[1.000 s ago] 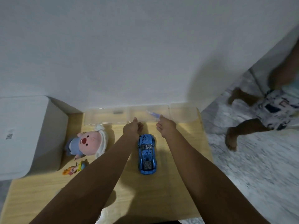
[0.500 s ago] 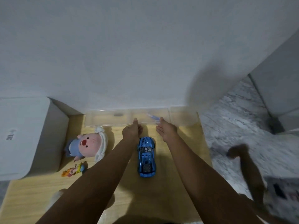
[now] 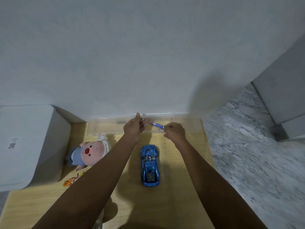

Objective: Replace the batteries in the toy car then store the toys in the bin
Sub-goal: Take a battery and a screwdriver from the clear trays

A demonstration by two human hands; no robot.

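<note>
1. Both arms reach out over the wooden bench (image 3: 181, 204) toward the clear plastic box (image 3: 105, 128) set against the wall at the far edge.
2. The left hand (image 3: 134, 128) is up at the box's middle section, thumb raised and fingers loosely curled at what looks like a clear lid edge; whether it truly grips that edge I cannot tell.
3. The right hand (image 3: 175, 132) is curled in a fist and pinches the near end of a blue-and-white battery (image 3: 157, 125), which points away to the left over the box.
4. The blue toy car (image 3: 149, 165) sits on the bench between the two forearms, nose toward the box, touched by neither hand.
5. Off to the left lies a pink plush pig (image 3: 90, 151) in a blue top, on its side.
6. Just in front of it, a small orange figure (image 3: 70, 181) peeks out from beside the left forearm.
7. A white bin (image 3: 29, 142) stands at the far left of the bench, beside the plush.
</note>
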